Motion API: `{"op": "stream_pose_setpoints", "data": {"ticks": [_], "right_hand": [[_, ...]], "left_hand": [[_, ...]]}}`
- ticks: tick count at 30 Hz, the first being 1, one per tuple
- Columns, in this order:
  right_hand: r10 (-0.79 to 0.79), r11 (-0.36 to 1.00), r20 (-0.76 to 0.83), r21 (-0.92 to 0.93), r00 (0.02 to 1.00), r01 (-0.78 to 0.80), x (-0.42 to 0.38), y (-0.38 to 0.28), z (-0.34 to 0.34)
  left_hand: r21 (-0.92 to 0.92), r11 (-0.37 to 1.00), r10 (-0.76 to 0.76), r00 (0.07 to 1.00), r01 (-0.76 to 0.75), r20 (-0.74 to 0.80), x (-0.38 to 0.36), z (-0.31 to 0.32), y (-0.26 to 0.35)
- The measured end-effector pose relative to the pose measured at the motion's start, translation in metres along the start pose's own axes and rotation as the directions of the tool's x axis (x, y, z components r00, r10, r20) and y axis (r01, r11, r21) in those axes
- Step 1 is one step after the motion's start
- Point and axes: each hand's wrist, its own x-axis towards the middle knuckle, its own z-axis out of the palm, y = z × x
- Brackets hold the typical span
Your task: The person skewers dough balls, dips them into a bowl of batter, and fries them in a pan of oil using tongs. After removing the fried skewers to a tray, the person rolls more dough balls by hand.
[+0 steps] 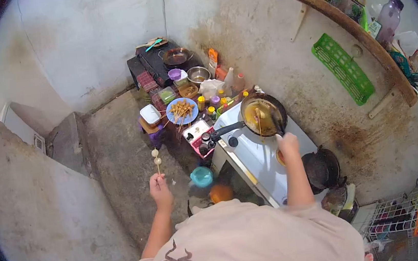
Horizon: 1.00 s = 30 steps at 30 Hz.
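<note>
My left hand [160, 190] is closed around the lower end of a skewer [157, 160] with pale round balls on it, held upright over the floor. On the white stove [252, 151], a frying pan [277, 101] holds yellowish oil with a skewered piece of food [258, 113] in it. My right hand [288, 144] is closed on the dark handle of a utensil [279, 128] reaching into the pan's near right side; its tip is hard to make out. Left of the stove, a blue plate [170, 115] carries several browned skewers [183, 108].
Sauce bottles [201, 102] and a pink-and-white box [201, 131] stand beside the stove. The frying pan's black handle [229, 129] points left. A dark wok [321, 169] sits right of my right arm. A teal container [202, 176] is low before me. A wooden shelf [357, 31] juts from the wall.
</note>
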Motion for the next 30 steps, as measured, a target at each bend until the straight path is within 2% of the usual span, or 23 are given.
{"op": "stream_pose_setpoints", "data": {"ticks": [3, 7, 8, 11, 12, 15, 18, 24, 27, 29, 30], "right_hand": [[0.111, 0.992, -0.082, 0.062, 0.99, -0.106, -0.04, 0.007, -0.019], [0.119, 0.991, -0.162, 0.083, 0.98, -0.107, -0.057, 0.005, -0.019], [0.109, 0.992, -0.169, 0.081, 0.98, -0.096, -0.057, 0.007, -0.013], [0.147, 0.987, -0.148, 0.09, 0.978, -0.135, -0.067, -0.003, -0.013], [0.165, 0.983, -0.149, 0.105, 0.975, -0.15, -0.072, -0.004, -0.012], [0.214, 0.964, -0.17, 0.192, 0.962, -0.181, -0.081, -0.002, -0.01], [0.251, 0.953, -0.197, 0.222, 0.948, -0.206, -0.093, -0.004, -0.018], [0.248, 0.951, -0.23, 0.246, 0.941, -0.19, -0.12, 0.015, -0.031], [0.259, 0.943, -0.222, 0.269, 0.94, -0.196, -0.133, 0.029, -0.045], [0.244, 0.946, -0.224, 0.27, 0.944, -0.18, -0.133, 0.054, -0.04], [0.19, 0.971, -0.341, 0.203, 0.921, -0.125, -0.135, 0.065, -0.036]], "left_hand": [[-0.022, 1.0, 0.012, 1.0, -0.011, 0.013, 0.005, 0.01, 0.014], [-0.074, 0.997, 0.01, 0.992, -0.001, 0.122, 0.012, 0.034, 0.015], [-0.044, 0.996, 0.077, 0.985, -0.071, 0.153, 0.015, 0.04, 0.012], [-0.097, 0.995, 0.003, 0.972, 0.02, 0.237, 0.024, 0.053, 0.012], [-0.119, 0.992, 0.07, 0.966, -0.041, 0.25, 0.027, 0.059, 0.014], [-0.157, 0.987, 0.032, 0.941, 0.023, 0.336, 0.033, 0.063, 0.015], [-0.117, 0.993, 0.017, 0.944, 0.023, 0.33, 0.038, 0.068, 0.017], [-0.249, 0.961, -0.015, 0.922, 0.12, 0.387, 0.021, 0.073, 0.027], [-0.252, 0.967, 0.053, 0.919, 0.051, 0.39, 0.004, 0.069, 0.029], [-0.241, 0.968, 0.027, 0.933, 0.064, 0.359, -0.013, 0.064, 0.031], [-0.234, 0.969, 0.011, 0.94, 0.073, 0.341, -0.025, 0.061, 0.033]]}}
